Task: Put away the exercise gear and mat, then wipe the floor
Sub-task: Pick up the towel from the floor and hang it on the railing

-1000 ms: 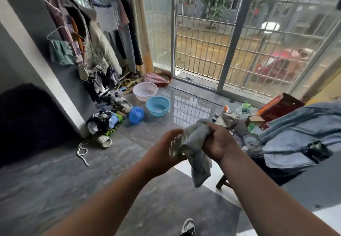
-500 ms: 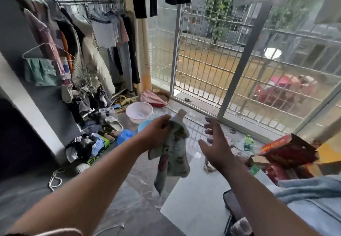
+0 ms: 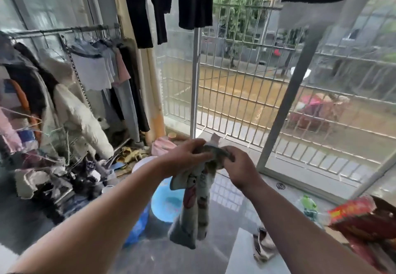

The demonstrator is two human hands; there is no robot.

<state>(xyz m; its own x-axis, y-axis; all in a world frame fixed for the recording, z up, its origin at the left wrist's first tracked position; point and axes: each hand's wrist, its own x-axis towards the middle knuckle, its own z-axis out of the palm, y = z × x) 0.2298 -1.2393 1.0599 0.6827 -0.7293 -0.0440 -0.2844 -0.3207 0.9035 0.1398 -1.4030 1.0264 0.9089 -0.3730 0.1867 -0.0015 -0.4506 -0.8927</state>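
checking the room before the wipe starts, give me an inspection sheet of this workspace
surface: dark glossy floor with a pale tile patch near the right; no mat seen.
job's things: patterned cloth held up, hanging down from both hands.
clutter: blue basin and a blue bag on the floor, pile of shoes and clothes at left, red box and green bottle at right.
grippers: left hand and right hand both grip the cloth's top edge.
cables: nothing seen.
surroundings: clothes rail at left, dark garments hanging overhead, barred window ahead.
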